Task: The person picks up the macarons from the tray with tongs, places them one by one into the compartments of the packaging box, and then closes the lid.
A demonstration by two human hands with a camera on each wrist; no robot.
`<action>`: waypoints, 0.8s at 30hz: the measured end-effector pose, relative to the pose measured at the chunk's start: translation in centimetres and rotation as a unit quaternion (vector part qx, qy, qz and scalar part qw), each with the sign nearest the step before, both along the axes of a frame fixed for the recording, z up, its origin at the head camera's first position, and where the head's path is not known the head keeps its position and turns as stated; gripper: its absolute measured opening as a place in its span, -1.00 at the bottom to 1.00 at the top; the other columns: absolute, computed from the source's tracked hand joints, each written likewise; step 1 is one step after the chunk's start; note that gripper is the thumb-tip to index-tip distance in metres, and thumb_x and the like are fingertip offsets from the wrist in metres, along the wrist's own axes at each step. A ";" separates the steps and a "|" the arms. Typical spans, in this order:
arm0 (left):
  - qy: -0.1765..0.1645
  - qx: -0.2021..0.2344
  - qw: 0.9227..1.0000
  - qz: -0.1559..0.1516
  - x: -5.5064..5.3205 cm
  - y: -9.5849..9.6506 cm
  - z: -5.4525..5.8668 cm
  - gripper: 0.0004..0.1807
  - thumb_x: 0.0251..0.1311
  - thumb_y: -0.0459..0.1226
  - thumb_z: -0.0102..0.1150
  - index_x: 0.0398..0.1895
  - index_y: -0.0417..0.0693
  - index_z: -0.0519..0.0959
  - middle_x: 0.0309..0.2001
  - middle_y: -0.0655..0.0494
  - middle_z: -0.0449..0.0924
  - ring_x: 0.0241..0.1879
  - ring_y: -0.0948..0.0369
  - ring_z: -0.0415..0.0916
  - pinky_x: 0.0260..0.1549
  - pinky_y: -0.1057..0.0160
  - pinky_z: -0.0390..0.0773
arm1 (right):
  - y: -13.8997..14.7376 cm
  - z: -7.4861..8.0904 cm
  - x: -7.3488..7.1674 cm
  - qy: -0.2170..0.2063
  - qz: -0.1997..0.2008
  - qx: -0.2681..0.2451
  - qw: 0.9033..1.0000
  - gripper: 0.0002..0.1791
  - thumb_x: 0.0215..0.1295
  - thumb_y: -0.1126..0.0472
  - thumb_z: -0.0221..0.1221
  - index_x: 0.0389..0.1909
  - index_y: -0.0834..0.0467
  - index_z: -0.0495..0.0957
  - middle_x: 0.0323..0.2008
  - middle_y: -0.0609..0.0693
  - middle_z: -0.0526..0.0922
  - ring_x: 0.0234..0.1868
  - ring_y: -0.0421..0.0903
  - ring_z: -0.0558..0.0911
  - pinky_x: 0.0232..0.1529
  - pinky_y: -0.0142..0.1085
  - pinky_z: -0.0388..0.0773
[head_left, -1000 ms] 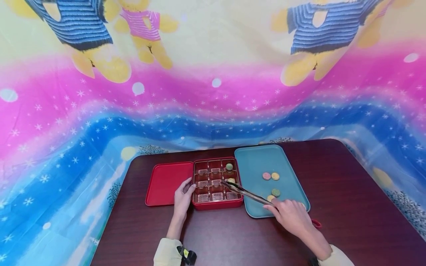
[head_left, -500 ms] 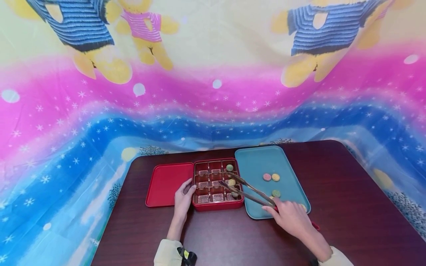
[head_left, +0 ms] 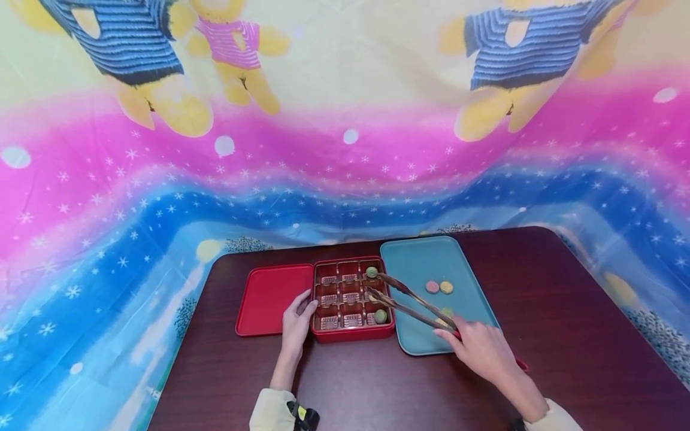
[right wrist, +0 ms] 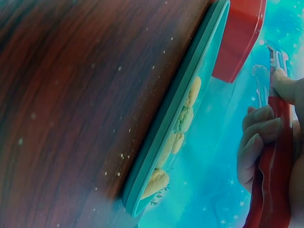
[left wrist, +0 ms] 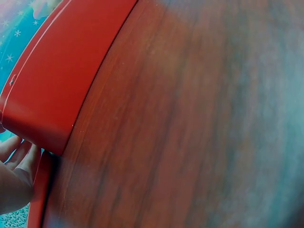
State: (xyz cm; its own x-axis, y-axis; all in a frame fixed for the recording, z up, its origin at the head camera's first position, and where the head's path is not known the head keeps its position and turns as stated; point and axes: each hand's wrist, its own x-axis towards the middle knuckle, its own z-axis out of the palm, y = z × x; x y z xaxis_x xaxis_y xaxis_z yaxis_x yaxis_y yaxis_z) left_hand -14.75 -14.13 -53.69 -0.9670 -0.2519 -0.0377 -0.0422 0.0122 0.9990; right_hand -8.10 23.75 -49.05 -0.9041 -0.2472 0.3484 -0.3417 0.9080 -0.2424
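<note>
My left hand (head_left: 296, 320) rests against the left side of a red box (head_left: 353, 335), its fingers straight along the wall in the left wrist view. Clear plastic compartments fill the box. A green macaron (head_left: 372, 272) sits in the far right compartment, another green macaron (head_left: 380, 316) in the near right one. Between them, a yellow macaron (head_left: 373, 297) is mostly hidden behind a tong tip. My right hand (head_left: 482, 350) grips the red handles of metal tongs (head_left: 412, 311). Their arms are spread, with nothing between the tips, which overlap the box's right side.
A teal tray (head_left: 415, 257) adjoins the box's right side. On it lie a pink macaron (head_left: 432, 287), a yellow macaron (head_left: 446, 288) and several others, partly behind the tongs and right hand. A red lid (head_left: 269, 299) lies left of the box on the dark wooden table (head_left: 356, 389).
The tongs have gone from closed to spread and drawn back rightward with my right hand. A green macaron now shows in the near right compartment. My left hand stays put.
</note>
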 end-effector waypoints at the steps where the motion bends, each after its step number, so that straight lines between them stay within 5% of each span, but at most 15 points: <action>1: 0.000 -0.001 1.000 -0.001 0.0 0.0 0.0 -0.52 0.44 -0.37 0.19 0.37 -0.35 0.48 0.32 -0.34 0.49 0.36 -0.13 0.42 0.28 -0.01 0.46 | 0.1 0.0 0.0 -0.002 -0.001 -0.001 1.000 -0.59 0.21 -0.07 0.46 -0.46 0.06 0.45 -0.76 -0.21 0.12 -0.75 -0.24 0.14 -0.72 -0.34 0.16; 13: -0.009 -0.001 1.000 -0.010 0.7 0.4 1.9 -0.53 0.42 -0.44 0.16 0.35 -0.46 0.46 0.30 -0.42 0.48 0.35 -0.20 0.42 0.28 -0.08 0.45 | 1.9 0.3 0.1 -0.025 -0.029 -0.001 0.999 -0.60 0.29 -0.09 0.40 -0.45 0.09 0.47 -0.74 -0.16 0.16 -0.77 -0.20 0.19 -0.73 -0.28 0.20; 20: 0.013 0.005 1.000 -0.003 0.4 0.2 0.6 -0.53 0.43 -0.40 0.18 0.35 -0.42 0.47 0.30 -0.38 0.50 0.34 -0.15 0.44 0.13 0.33 0.51 | 2.9 0.3 0.2 -0.037 -0.047 -0.010 0.998 -0.60 0.27 -0.06 0.42 -0.44 0.11 0.47 -0.76 -0.14 0.16 -0.78 -0.17 0.20 -0.74 -0.27 0.19; 24: 0.018 0.004 1.000 0.000 0.2 0.1 0.2 -0.53 0.42 -0.39 0.20 0.34 -0.41 0.49 0.28 -0.38 0.52 0.33 -0.15 0.45 0.11 0.32 0.52 | 3.4 0.2 0.2 -0.031 -0.050 -0.011 0.998 -0.58 0.27 -0.05 0.42 -0.48 0.08 0.41 -0.77 -0.15 0.15 -0.78 -0.19 0.18 -0.75 -0.29 0.16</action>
